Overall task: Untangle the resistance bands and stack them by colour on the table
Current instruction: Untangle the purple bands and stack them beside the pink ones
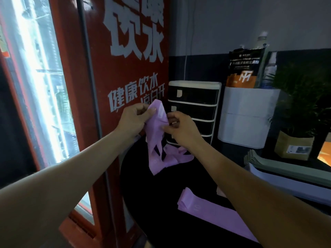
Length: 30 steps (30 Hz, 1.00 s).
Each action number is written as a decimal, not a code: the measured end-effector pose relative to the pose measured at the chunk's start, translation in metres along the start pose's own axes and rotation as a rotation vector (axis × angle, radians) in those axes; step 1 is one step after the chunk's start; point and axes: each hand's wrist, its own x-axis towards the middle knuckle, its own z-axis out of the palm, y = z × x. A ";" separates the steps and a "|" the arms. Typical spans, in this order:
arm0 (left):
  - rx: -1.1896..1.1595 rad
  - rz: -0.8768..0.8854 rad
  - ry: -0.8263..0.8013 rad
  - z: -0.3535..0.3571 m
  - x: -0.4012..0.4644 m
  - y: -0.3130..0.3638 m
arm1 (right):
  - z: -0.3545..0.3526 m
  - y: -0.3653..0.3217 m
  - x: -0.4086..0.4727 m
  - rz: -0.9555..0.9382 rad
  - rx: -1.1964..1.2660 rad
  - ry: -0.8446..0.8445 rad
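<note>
Beside a red drinks cooler (125,72) with white lettering, a dark round table (161,197) stood against a wall lined with a black drawer unit (193,111), a white box (247,115) and a potted plant (300,104).

From the head view, both hands were raised above the table's far edge, working a purple tangle of bands (157,140). The left hand (133,119) had its fingers curled round the upper fold, thumb pressed on top; the right hand (179,127) pinched a strand just beside it between thumb and fingertips. The tangle's lower loops trailed down onto the table. Nearer the camera, a flat purple stack (206,210) already lay on the table, partly hidden by the right forearm.

To do this well, the left hand would probably anchor the bundle while the right eased one loop free along its length, without yanking, since pulling hard would likely tighten the knot.
</note>
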 end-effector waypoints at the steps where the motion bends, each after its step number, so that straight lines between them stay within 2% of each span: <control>1: 0.016 0.011 -0.005 -0.003 0.000 0.005 | 0.000 -0.006 0.001 -0.026 -0.005 0.023; 9: 0.068 0.010 -0.024 -0.028 -0.004 0.029 | -0.019 -0.047 0.002 -0.211 -0.160 0.237; 14: -0.146 -0.125 -0.088 -0.033 -0.007 0.040 | -0.026 -0.059 0.001 -0.292 -0.202 0.257; 16: -0.245 -0.167 -0.162 -0.034 -0.012 0.045 | -0.029 -0.063 0.001 -0.296 -0.188 0.270; 20: -0.385 -0.128 -0.292 -0.041 -0.020 0.045 | -0.039 -0.068 -0.001 -0.260 -0.166 0.296; 23: -0.436 -0.097 -0.297 -0.045 -0.022 0.047 | -0.043 -0.069 -0.007 -0.224 -0.189 0.231; 27: -0.433 -0.086 -0.206 -0.039 -0.021 0.053 | -0.049 -0.071 -0.019 -0.169 -0.238 -0.027; 30: -0.400 -0.066 -0.190 -0.035 -0.019 0.057 | -0.052 -0.080 -0.028 -0.200 -0.182 -0.096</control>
